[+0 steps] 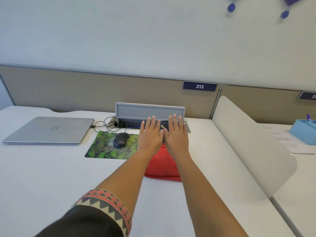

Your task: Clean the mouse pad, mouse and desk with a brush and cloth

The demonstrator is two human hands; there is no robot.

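Cleaning is apparently not starting yet: left hand [149, 135] and right hand [176, 136] are hovering flat and empty above the folded red cloth [162, 167]. Black corded mouse [121, 139] is sitting on the green patterned mouse pad [100, 148], toward the far edge of the white bench [51, 177].

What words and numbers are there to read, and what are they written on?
"212": white digits on the dark blue sign on the beige partition.
"Logitech": on the green patterned mouse pad.
"DELL": round logo, upside down, on the closed silver laptop.
Second dark blue sign, far right: cut off by the frame edge, only "2" shows.
White paper at right: print too blurred to read.
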